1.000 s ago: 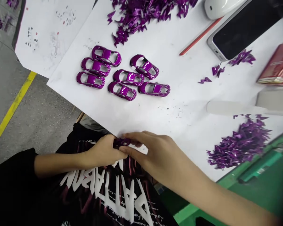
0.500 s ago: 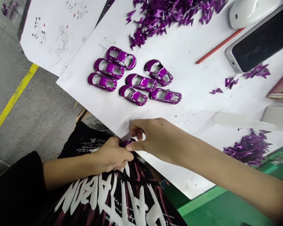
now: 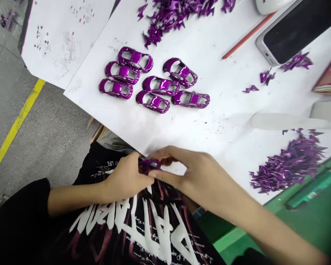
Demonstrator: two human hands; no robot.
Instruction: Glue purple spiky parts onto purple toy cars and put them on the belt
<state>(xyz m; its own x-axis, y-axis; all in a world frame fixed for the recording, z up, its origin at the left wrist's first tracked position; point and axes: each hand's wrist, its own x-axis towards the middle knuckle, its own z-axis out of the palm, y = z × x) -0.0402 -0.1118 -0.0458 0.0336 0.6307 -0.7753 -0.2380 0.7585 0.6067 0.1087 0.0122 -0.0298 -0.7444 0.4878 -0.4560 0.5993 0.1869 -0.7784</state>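
Just off the table's near edge, my left hand [image 3: 129,176] is closed around a purple toy car body [image 3: 147,165]. My right hand [image 3: 187,167] pinches the other end of that body between thumb and fingers. Its far side is partly covered by the fingers, and any small part in the pinch cannot be made out. Beyond my hands, several matching purple toy car bodies [image 3: 123,73] lie on the white tabletop [image 3: 121,121] in two clusters, with open window gaps.
A large heap of small pointed purple parts [image 3: 171,18] lies at the back, another heap [image 3: 289,162] at the right edge. A red stick [image 3: 248,35], a phone [image 3: 300,31] and a blurred white tool [image 3: 281,120] lie on the right. A second white surface [image 3: 60,40] adjoins at the left.
My right hand has come down closer to my left, and its fingers now grip the car body's end. More of the body shows. The view has shifted, so the tabletop things appear higher.
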